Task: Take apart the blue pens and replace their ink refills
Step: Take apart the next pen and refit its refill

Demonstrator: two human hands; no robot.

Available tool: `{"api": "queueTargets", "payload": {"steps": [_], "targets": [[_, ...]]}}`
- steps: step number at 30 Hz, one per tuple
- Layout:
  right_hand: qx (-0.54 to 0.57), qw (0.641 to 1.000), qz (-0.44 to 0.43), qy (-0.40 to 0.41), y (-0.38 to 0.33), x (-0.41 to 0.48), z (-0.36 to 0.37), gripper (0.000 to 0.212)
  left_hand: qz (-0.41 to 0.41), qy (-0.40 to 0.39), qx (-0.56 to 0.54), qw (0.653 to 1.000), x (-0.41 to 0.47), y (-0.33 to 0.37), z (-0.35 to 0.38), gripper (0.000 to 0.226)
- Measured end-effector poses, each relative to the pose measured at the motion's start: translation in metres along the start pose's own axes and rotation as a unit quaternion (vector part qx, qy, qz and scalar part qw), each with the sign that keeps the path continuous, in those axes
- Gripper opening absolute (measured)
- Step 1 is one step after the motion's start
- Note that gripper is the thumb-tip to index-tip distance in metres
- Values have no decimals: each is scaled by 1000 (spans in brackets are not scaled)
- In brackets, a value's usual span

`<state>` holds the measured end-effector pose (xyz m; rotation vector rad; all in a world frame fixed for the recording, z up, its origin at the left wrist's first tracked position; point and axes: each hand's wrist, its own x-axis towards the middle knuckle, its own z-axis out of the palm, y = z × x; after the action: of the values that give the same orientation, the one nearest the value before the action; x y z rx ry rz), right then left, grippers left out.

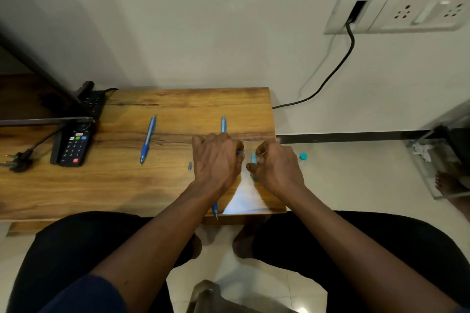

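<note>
While the wooden table (178,101) is standing against the wall (203,33), the left hand (216,157) is gripping a pen piece (240,152). The right hand (277,165) is curling, hold unclear.

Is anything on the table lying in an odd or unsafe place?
Yes. One blue pen lies with its tip poking past the front edge of the table, so it might roll or be knocked off.

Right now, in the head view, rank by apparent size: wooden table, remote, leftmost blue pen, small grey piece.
1. wooden table
2. remote
3. leftmost blue pen, similar length but thinner
4. small grey piece
</note>
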<state>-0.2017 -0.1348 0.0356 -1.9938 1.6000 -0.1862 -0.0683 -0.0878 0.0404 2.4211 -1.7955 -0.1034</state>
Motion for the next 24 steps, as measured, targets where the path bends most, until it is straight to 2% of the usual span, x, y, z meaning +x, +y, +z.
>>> {"api": "queueTargets", "payload": {"steps": [7,10,15,21,24], "targets": [[19,1000,0,3,2,-1,-2,31,-13,16,-83,996,1,-4,7,5],[21,1000,-1,4,3,-1,-2,31,-29,20,-183,983,1,-9,9,8],[31,1000,-3,3,5,-1,-1,22,-113,-4,-428,897,7,-18,3,11],[157,988,3,9,8,2,-8,5,-138,-38,-542,828,9,-25,0,14],[215,976,-23,16,7,2,-11,8,-127,-63,-580,802,8,-23,-2,16]]}}
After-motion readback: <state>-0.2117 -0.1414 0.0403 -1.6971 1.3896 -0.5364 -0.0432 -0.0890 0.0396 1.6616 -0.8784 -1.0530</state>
